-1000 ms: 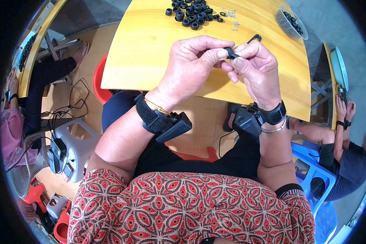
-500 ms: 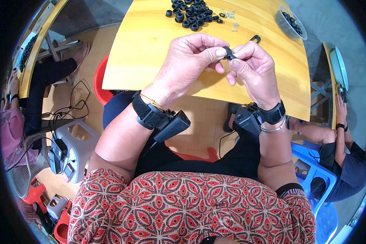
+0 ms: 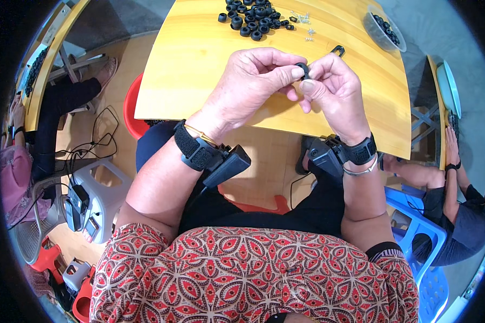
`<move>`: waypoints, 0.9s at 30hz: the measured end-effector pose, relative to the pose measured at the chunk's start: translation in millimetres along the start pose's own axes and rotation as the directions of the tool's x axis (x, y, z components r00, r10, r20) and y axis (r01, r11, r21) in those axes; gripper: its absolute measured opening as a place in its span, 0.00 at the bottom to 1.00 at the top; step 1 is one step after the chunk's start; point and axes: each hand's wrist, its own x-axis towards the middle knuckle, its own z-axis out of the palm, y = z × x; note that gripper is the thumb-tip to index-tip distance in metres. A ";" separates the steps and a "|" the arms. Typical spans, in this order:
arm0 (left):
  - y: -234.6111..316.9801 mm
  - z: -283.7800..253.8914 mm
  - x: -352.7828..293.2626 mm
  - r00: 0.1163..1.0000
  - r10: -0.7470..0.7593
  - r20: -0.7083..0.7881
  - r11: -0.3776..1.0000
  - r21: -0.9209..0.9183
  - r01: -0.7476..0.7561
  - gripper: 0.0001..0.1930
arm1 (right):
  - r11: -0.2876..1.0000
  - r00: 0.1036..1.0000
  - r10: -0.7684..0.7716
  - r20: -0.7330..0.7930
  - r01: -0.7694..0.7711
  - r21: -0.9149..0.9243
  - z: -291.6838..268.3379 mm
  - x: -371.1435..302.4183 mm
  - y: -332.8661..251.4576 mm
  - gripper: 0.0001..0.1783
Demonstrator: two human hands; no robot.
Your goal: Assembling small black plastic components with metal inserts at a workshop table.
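Between my two hands, above the near part of the yellow table, is a small black ring-like part [image 3: 303,70]. My left hand [image 3: 256,78] pinches it from the left with thumb and forefinger. From the other side, my right hand [image 3: 334,86] closes thumb and fingers on the same part, and the fingertips hide much of it. A black oblong piece with a slot [image 3: 338,51] lies just beyond the right hand. Farther back is a heap of black round hollow parts [image 3: 250,21], with tiny clear or silvery pieces [image 3: 310,35] scattered to its right.
A clear plastic bowl [image 3: 368,27] holding black parts stands at the table's [image 3: 188,81] far right. A red stool [image 3: 133,105] is by its left edge. Co-workers sit on both sides, near a blue chair [image 3: 431,237] at right and a grey stool [image 3: 110,177] with cables at left.
The black part has turned slightly between my fingertips, and my right fingers have shifted a little on it. Both hands stay in nearly the same place.
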 end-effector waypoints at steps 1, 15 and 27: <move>0.7 -1.4 0.0 1.000 -0.005 0.020 1.000 -0.001 0.005 0.11 | 1.000 1.000 -0.006 -0.011 0.006 -0.011 1.6 -0.1 -2.6 0.06; 4.7 -4.9 -0.6 0.985 -0.131 0.109 0.965 -0.213 0.152 0.09 | 0.972 0.993 -0.119 0.026 0.122 -0.202 5.4 -2.8 0.1 0.15; 3.8 0.3 -1.5 0.988 -0.152 0.028 0.944 -0.293 0.153 0.08 | 0.938 0.971 -0.233 -0.054 0.210 -0.275 13.2 0.1 12.1 0.14</move>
